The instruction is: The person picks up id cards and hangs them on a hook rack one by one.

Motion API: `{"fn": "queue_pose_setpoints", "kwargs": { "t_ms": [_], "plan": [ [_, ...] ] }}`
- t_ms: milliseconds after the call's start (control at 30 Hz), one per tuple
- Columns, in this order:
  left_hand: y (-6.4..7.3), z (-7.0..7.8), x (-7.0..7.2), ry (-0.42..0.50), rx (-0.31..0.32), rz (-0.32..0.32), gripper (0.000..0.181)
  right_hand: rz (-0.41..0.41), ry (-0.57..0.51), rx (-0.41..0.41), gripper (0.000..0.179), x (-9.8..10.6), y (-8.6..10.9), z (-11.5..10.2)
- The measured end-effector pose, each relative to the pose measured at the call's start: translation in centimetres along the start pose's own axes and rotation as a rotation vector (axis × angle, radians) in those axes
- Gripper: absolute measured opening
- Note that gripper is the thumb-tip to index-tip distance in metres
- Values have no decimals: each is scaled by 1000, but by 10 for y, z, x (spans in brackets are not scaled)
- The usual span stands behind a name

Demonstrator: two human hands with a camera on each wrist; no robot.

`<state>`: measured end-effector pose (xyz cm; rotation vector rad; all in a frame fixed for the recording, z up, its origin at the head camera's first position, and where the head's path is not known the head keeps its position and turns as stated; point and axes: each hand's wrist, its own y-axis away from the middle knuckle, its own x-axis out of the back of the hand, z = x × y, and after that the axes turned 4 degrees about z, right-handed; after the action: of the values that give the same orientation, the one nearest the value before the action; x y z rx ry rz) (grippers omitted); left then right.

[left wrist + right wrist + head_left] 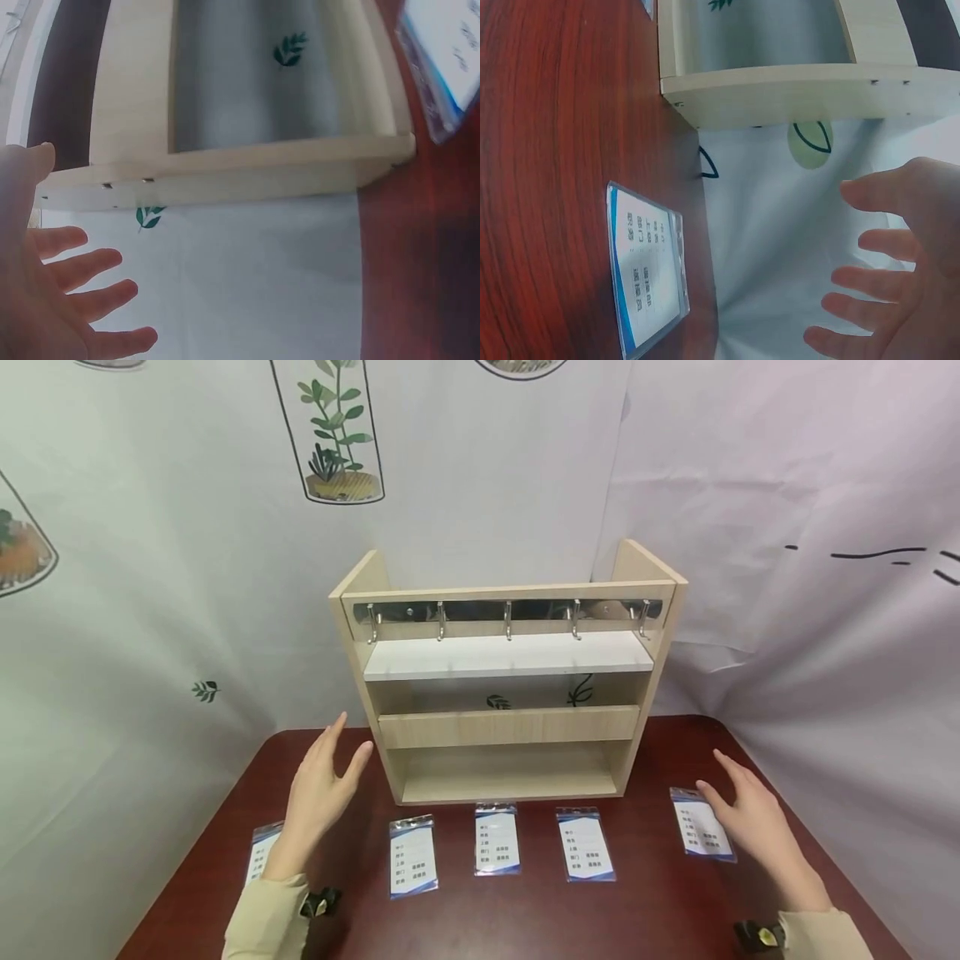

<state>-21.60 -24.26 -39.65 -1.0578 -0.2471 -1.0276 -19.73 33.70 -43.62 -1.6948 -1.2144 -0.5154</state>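
Observation:
My left hand point(318, 789) is held up at the left side of a light wooden shelf unit point(510, 727), fingers spread and holding nothing. On the right, my right hand point(753, 810) hovers over a badge card point(701, 825), its fingers apart and nothing in them. In the right wrist view that badge card point(649, 270) lies flat on the table, away from the fingers. A row of badge cards in clear sleeves lies before the shelf: a left one point(412, 857), a middle one point(497, 839) and a right one point(585, 845). Another badge card point(262, 847) is partly hidden behind my left forearm.
A metal strip with several hooks point(508, 620) runs across the shelf's upper front. Below it are a white board point(510, 656) and an open lower compartment. The dark red table point(525, 918) meets a white cloth backdrop point(225, 527) at the back and sides.

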Motion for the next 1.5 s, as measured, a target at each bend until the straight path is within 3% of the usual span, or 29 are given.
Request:
{"fn": "queue_pose_setpoints", "kwargs": {
  "t_ms": [500, 767, 1200, 1500],
  "plan": [
    [-25, 15, -17, 199, 75, 31, 66, -169, 25, -149, 71, 2, -1, 20],
    [-35, 20, -21, 236, 144, 23, 63, -251, 27, -204, 76, -5, -1, 33],
    [-45, 25, -30, 305, 160, 42, 52, -308, 32, -221, 88, -15, -1, 38],
    [-42, 22, -34, 373, 166, 25, 52, -316, 31, -193, 91, -22, -1, 38]
  ]
}}
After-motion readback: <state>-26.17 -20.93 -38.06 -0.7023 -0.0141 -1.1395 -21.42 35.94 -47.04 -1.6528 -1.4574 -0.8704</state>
